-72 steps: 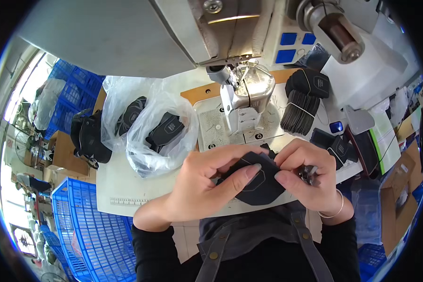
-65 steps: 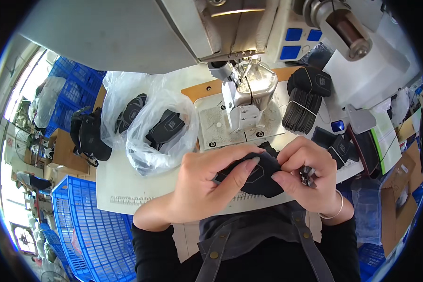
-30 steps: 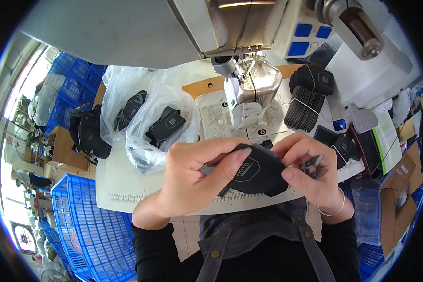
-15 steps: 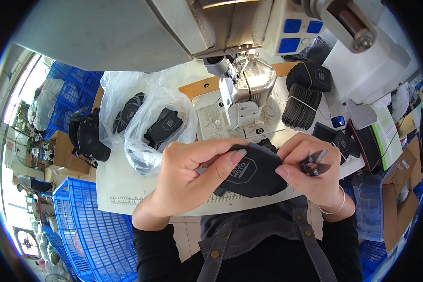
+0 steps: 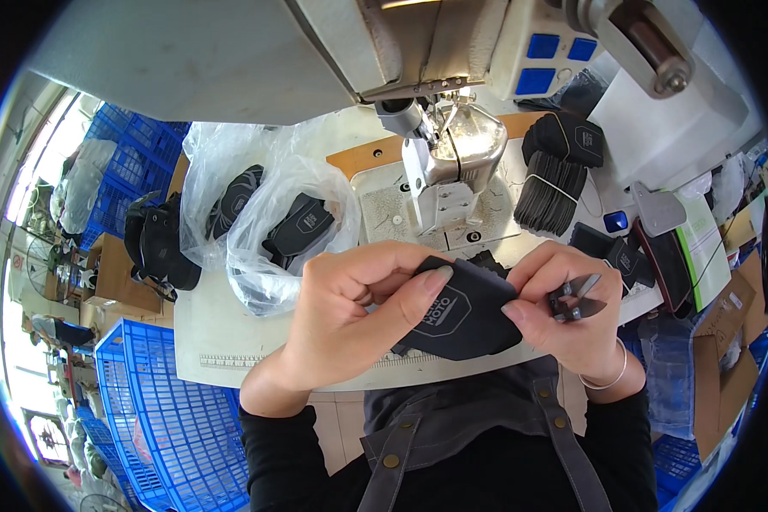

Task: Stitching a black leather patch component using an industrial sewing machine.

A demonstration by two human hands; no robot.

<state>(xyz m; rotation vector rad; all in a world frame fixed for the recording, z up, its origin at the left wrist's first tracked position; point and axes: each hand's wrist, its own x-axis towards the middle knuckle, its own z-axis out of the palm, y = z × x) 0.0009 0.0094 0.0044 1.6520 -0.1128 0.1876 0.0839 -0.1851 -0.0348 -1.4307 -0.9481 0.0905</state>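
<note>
Black fabric piece (image 5: 461, 311), flat, with a pale printed emblem facing up: held in the air just above the near edge of the surface (image 5: 222, 328), in front of the sewing machine's post and needle (image 5: 442, 175), close to the person's chest.

Left hand (image 5: 350, 316): closed on the piece's left edge, thumb on top, fingers curled over it. The hold spreads the piece flat, presumably so the face can be looked over.

Right hand (image 5: 563, 320): thumb pinches the piece's right edge; the other fingers are closed around small thread snips (image 5: 576, 297), blades pointing right, away from the fabric. Both are carried in one hand, which probably keeps the tool ready without setting it down.

Around:
- Two clear plastic bags (image 5: 256, 213) on the surface to the left, each with similar black pieces inside; mouths open toward the person.
- A banded stack of black pieces (image 5: 550, 192) right of the machine, another black piece (image 5: 576, 136) lying on top of it.
- More dark pieces (image 5: 614, 252) beside the right hand.
- Blue plastic crate (image 5: 158, 410) on the floor at lower left.
- Pale ruler strip (image 5: 247, 358) along the surface's near edge.
</note>
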